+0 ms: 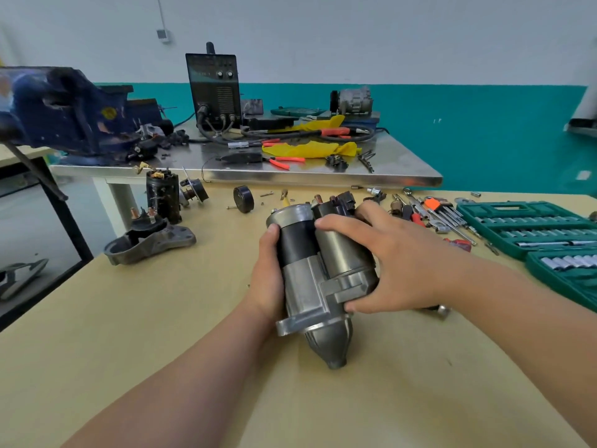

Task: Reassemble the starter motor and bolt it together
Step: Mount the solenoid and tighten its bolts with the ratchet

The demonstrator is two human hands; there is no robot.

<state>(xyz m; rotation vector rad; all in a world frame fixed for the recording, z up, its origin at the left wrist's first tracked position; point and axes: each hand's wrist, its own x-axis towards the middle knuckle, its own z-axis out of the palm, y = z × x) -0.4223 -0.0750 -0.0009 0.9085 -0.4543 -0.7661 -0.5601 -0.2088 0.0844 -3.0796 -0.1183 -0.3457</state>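
Left of the green socket set case (468, 211), on the tan table (193, 318), the starter motor (323, 270) sits held between both hands, its cone-shaped nose toward the camera and its terminal end pointing away. The left hand (266, 279), on the motor's side away from the case, cups the body with the thumb laid on the black band; its fingers are hidden behind the motor. The right hand (397, 263), on the side toward the case, wraps over the solenoid cylinder, fingers curled across the top and thumb hooked under the cast housing. Just beside the case's left edge lies a scatter of wrenches and hex keys (433, 211). Well to the left of the case, beyond the motor, lies a dismantled housing (151, 240), with a small black roller (243, 198) nearer the motor.
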